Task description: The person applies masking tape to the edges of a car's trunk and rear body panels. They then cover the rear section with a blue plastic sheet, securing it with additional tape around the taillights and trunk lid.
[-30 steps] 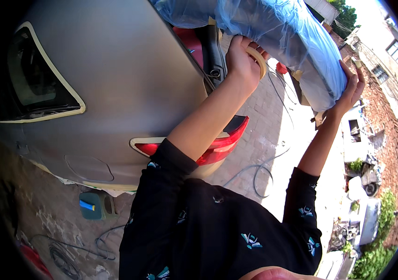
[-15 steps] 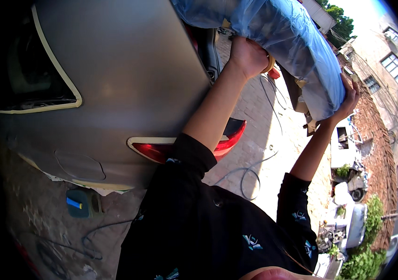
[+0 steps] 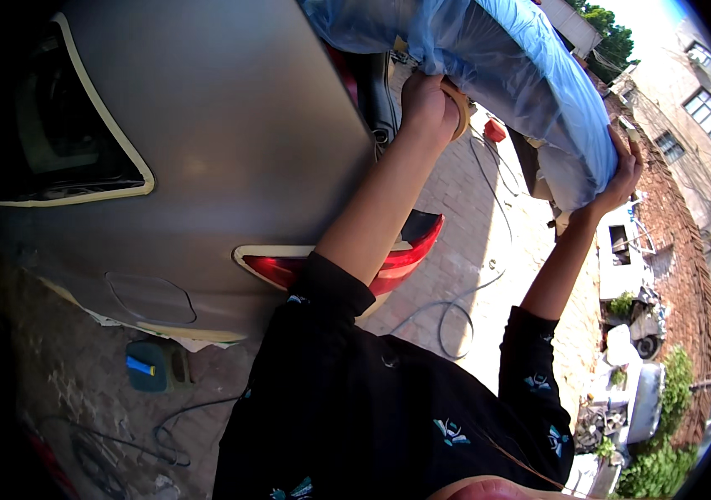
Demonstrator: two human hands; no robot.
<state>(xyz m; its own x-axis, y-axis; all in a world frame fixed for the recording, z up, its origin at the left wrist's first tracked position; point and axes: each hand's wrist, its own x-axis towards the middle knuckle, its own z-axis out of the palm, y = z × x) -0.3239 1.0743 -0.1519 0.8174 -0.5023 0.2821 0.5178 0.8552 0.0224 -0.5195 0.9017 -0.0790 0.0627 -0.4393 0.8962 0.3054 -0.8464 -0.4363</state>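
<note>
Translucent blue plastic film (image 3: 530, 92) covers a raised, curved panel, apparently the trunk lid, at the rear of a dull grey car (image 3: 230, 125). Below the film's inner edge is my left hand (image 3: 429, 108), its fingers bent and partly hidden. A tan roll of masking tape (image 3: 460, 112) sits against that hand's right side, seemingly gripped by it. My right hand (image 3: 620, 177) wraps round the panel's outer right end, fingers over the film. The red tail light (image 3: 410, 265) under my left forearm is edged with pale tape.
Taped trim frames the car's side window (image 3: 143, 171). Hoses (image 3: 455, 325) curl across the paving. On the ground at lower left stands a dark green container (image 3: 149, 377) with a blue item on it. A red object (image 3: 495, 130) lies beyond my left hand. Clutter and plants line the right side.
My left hand has shifted slightly left with the tape roll, which shows more fully now. The right hand stays on the panel's end. The view has shifted slightly.
</note>
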